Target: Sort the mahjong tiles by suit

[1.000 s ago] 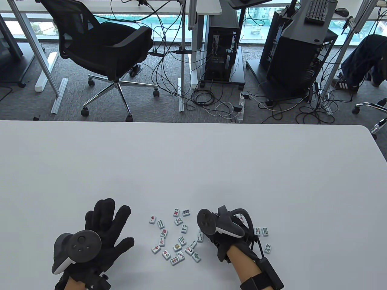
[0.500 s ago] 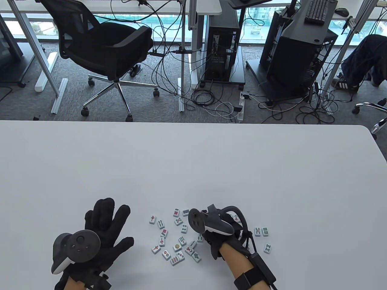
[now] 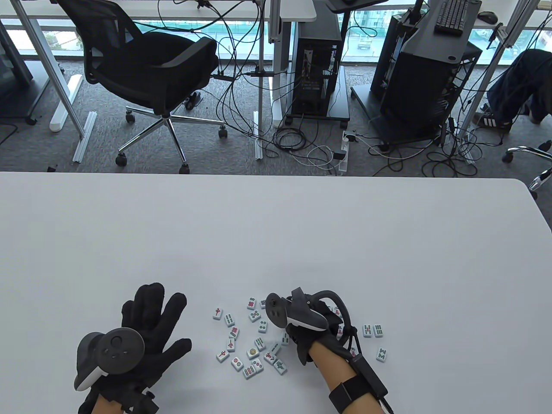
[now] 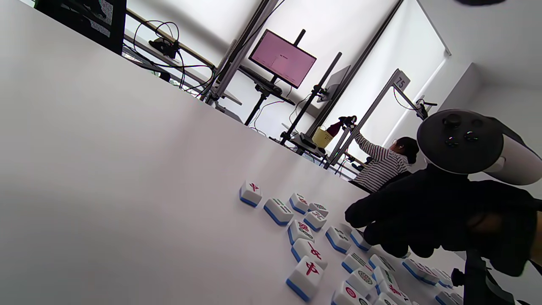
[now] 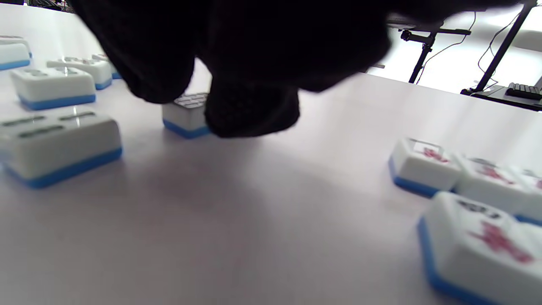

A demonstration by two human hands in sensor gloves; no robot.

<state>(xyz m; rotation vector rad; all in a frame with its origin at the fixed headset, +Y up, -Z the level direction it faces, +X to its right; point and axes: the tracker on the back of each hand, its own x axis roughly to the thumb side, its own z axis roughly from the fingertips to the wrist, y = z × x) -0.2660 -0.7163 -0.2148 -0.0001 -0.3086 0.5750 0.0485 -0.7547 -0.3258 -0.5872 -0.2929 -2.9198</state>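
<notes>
From the table view, the left hand (image 3: 148, 327) lay flat on the white table (image 3: 276, 241) with its fingers spread wide, holding nothing, well to the left of the loose mahjong tiles (image 3: 250, 340). These lay face up in a scatter near the table's front edge. The right hand (image 3: 308, 327) hung over the scatter's right side, its tracker hiding the fingers, so its grip could not be judged here. Three sorted tiles (image 3: 374, 340) lay apart on its right (a pair side by side and one nearer the edge).

The left wrist view showed the tiles (image 4: 305, 237) from low down, blue-backed, and the right hand (image 4: 423, 220) above them with fingertips curled downward; none of the left hand's own fingers showed.

In the right wrist view, two fingertips (image 5: 250, 110) closed on either side of one small tile (image 5: 186, 114) that rested on the table, seemingly touching it. Other tiles sat just beside it on the left, and red-marked ones (image 5: 427, 163) lay well apart on the right.

The step looked like picking that tile for its suit group. It would go best pinched by its short sides and lifted straight up, so the neighbours stay put.
</notes>
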